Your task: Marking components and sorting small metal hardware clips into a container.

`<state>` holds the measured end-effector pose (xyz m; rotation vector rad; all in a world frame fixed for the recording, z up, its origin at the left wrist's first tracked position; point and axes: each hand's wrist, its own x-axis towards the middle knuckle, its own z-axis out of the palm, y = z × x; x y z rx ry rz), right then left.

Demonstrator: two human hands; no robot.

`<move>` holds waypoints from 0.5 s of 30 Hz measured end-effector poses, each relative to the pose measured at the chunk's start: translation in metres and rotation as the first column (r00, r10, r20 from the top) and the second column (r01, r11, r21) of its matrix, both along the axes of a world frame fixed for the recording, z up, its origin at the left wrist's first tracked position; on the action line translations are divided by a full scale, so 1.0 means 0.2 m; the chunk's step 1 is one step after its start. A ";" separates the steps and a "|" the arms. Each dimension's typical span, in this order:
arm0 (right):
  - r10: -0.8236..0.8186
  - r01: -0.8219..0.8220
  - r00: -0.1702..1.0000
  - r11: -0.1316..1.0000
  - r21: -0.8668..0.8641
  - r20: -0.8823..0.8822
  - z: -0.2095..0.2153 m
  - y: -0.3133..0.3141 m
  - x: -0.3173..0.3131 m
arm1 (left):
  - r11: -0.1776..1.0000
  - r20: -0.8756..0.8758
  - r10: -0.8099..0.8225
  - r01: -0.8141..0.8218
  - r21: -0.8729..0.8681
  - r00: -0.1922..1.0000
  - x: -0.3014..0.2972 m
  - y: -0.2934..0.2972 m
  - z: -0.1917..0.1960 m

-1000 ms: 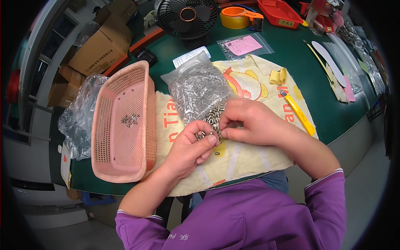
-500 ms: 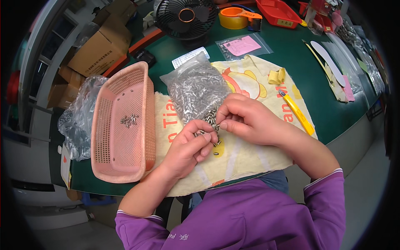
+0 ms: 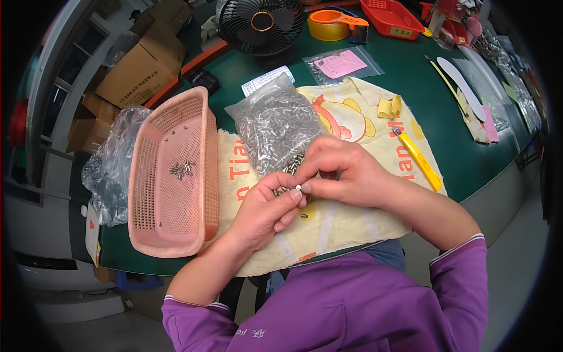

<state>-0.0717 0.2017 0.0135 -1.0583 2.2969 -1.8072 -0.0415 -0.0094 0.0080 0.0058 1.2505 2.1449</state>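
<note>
Pink plastic: the basket [image 3: 176, 176] sits at nine o'clock from the hands, long side running away from the person.
Basket contents: a small cluster of metal pieces [image 3: 183, 169] on its mesh floor, otherwise bare mesh.
Crumpled clear bag [image 3: 111, 161]: beyond the basket's left wall, at nine o'clock again; what it holds I cannot tell.
Left hand [image 3: 267, 208]: fingers curled, thumb and forefinger closed on a small metal piece [image 3: 298, 187] (only its pale end shows).
Open bag [image 3: 275, 126]: at twelve o'clock from the hands, full of small grey metal parts, mouth spilling toward the fingers.
Right hand [image 3: 343, 173]: fingers bent, tips pinched against the same piece, touching the left hand.
Cloth [image 3: 363, 126]: cream with a printed figure, under bag and hands.
Yellow knife [image 3: 417, 158]: at three o'clock, apart from the hands.
Doing it well: my judgement is to keep both pinches close to the piece's ends, work low over the cloth so a dropped part stays put.
</note>
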 end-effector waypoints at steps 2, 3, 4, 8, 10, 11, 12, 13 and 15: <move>0.012 -0.012 1.000 1.000 0.001 -0.028 -0.01 0.00 0.00 | 1.000 -0.013 -0.001 0.001 -0.014 1.000 0.00 0.00 0.00; 0.012 -0.012 1.000 1.000 0.000 -0.028 0.00 0.00 0.00 | 1.000 -0.017 0.001 -0.001 -0.019 1.000 0.00 0.01 0.00; 0.001 -0.001 1.000 1.000 0.008 -0.016 0.01 0.00 0.00 | 1.000 -0.020 0.003 -0.003 -0.024 1.000 0.00 0.01 0.00; -0.111 0.106 0.992 0.992 0.071 0.061 0.01 0.01 -0.01 | 0.999 -0.049 -0.027 0.029 0.039 0.998 0.00 0.00 -0.01; -0.126 0.139 0.986 0.982 0.128 -0.109 -0.01 0.03 -0.03 | 0.988 -0.146 0.025 -0.003 0.151 0.989 0.00 -0.01 -0.01; -0.125 0.158 0.979 0.965 0.210 -0.162 -0.02 0.03 -0.03 | 0.983 -0.163 -0.003 0.033 0.181 0.987 -0.01 -0.02 -0.01; -0.119 0.179 0.969 0.940 0.291 -0.215 -0.02 0.04 -0.03 | 0.983 -0.161 -0.006 0.035 0.182 0.987 -0.01 -0.02 -0.01; -0.121 0.181 0.970 0.939 0.292 -0.212 -0.03 0.03 -0.03 | 0.984 -0.147 -0.004 0.029 0.175 0.989 0.00 -0.02 -0.01; -0.094 0.199 0.945 0.925 0.323 -0.312 -0.04 0.02 -0.03 | 0.986 -0.133 -0.001 0.024 0.167 0.991 -0.01 -0.02 0.00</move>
